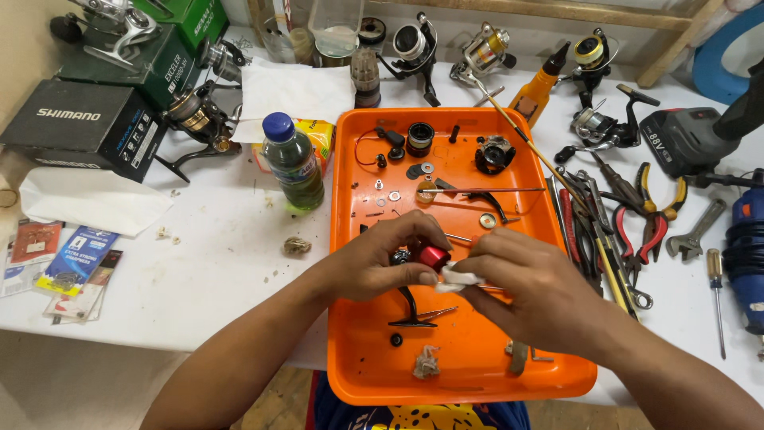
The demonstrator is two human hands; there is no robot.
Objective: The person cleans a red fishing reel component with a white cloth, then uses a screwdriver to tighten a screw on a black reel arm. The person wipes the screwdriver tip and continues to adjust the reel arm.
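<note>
Red reel part pinched at frame centre

Held over orange tray (358,374), lower middle of frame. Left hand (374,267) closed around red reel part (434,256), fingertips gripping. Right hand (525,283) just right of it, pinching white cloth wad (459,277) against that part.

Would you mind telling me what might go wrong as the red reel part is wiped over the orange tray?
1. The left hand holds the red reel part by its fingertips while the right hand rubs it with a white cloth; it could slip.
2. Small washers and screws lie loose on the orange tray; a dropped part might scatter them.
3. The tray overhangs the table edge, so pressure near its front could tip it.
</note>
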